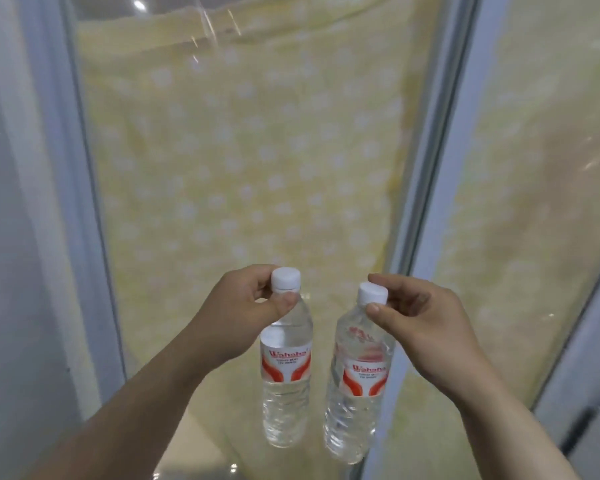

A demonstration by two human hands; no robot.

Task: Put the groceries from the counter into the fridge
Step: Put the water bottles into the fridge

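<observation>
Clear plastic water bottles at lower centre, held upright side by side: left hand (246,306) pinches the left bottle (285,368) below its cap, right hand (420,317) pinches the right bottle (357,386) likewise.

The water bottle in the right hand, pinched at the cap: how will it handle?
Likely heavy for its size: the right bottle looks nearly full of water. Hanging tilted from the right hand's pinch at its white cap, it may swing. Its thin, ribbed clear wall would probably dent under a squeeze.
</observation>
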